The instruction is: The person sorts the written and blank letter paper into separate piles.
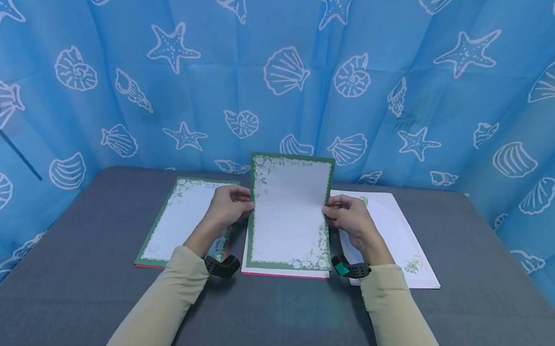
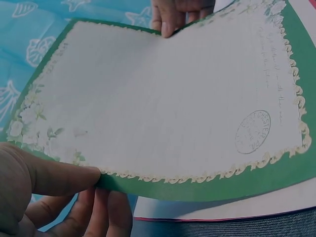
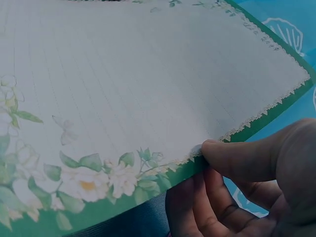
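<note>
A sheet of green-bordered floral writing paper point(image 1: 289, 214) is held up, its top edge raised, between my two hands. My left hand point(image 1: 227, 206) pinches its left edge, thumb on the front face and fingers behind, as the left wrist view also shows with the left thumb point(image 2: 66, 175). On the opposite edge, my right hand point(image 1: 351, 219) pinches the paper the same way, the right thumb point(image 3: 237, 155) on top. Faint ruled lines and an oval postmark print point(image 2: 253, 132) mark the sheet. Beneath its lower edge shows a white pad point(image 1: 287, 274) with a red edge.
Left of the held sheet lies a stack of green-bordered paper point(image 1: 175, 224) with a red edge below. A white pad with a small leaf print point(image 1: 393, 236) lies on the right. Behind the grey cloth-covered table point(image 1: 281, 331) hangs a blue shell-patterned curtain point(image 1: 284, 106).
</note>
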`<state>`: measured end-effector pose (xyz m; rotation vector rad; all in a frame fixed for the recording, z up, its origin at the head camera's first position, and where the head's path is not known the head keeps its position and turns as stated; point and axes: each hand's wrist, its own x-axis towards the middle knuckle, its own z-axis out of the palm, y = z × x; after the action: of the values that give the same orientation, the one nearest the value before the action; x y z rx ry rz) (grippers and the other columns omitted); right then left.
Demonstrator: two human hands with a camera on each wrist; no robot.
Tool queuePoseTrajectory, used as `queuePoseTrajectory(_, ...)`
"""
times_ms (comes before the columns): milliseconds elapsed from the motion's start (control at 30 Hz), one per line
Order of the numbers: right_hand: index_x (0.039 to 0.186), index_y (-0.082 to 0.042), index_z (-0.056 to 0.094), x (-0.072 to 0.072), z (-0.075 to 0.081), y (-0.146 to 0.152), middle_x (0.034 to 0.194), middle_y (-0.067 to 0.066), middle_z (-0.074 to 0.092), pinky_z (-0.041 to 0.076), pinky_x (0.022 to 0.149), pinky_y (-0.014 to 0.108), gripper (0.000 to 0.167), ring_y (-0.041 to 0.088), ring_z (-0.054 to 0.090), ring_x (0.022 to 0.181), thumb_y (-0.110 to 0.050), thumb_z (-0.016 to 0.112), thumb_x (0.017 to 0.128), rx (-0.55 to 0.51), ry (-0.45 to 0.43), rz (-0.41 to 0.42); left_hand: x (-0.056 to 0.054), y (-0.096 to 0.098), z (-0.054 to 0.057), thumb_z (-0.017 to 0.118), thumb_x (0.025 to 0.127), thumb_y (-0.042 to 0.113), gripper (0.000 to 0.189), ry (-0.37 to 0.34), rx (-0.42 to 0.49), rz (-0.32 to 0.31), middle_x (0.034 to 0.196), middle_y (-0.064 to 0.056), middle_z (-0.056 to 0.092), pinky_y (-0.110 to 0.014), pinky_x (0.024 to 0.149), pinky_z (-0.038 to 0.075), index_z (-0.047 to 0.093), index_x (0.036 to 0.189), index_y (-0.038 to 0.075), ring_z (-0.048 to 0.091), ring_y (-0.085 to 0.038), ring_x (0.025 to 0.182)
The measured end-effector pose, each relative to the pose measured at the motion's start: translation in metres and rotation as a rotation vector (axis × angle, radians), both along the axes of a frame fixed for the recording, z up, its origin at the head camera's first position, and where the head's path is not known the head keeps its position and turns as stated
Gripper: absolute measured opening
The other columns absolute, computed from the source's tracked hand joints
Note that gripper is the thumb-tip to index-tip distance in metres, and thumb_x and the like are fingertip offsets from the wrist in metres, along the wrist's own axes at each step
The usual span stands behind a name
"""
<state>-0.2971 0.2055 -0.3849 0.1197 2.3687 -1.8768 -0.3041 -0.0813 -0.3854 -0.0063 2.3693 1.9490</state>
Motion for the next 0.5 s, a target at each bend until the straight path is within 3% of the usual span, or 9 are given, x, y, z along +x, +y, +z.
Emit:
queuePoseTrajectory(267, 0.114, 0.007, 0.059, -0.0002, 0.0000, -0.0003, 0.099, 0.009, 0.059, 0.055, 0.072, 0.026, 0.017, 0.013, 0.061, 0.083, -0.003, 0.061, 0.100, -0.028, -0.006, -0.008, 0.0008, -0.0021, 0.0006, 0.068, 0.097, 0.003, 0.037, -0.028, -0.021, -0.057, 0.114, -0.018, 0.063, -0.040, 0.087, 0.057, 0.058, 0.132, -0.005, 0.067, -0.028, 0.098)
queuePoseTrajectory(500, 0.116, 0.006, 0.058, -0.0010, -0.0004, 0.0010, 0.099, 0.008, 0.059, 0.053, 0.071, 0.025, 0.018, 0.013, 0.059, 0.082, -0.004, 0.060, 0.101, -0.060, -0.017, -0.012, 0.0013, 0.0002, 0.0006, 0.069, 0.096, 0.003, 0.027, -0.019, -0.041, -0.070, 0.106, -0.017, 0.069, -0.041, 0.084, 0.058, 0.065, 0.122, -0.004, 0.068, -0.028, 0.093)
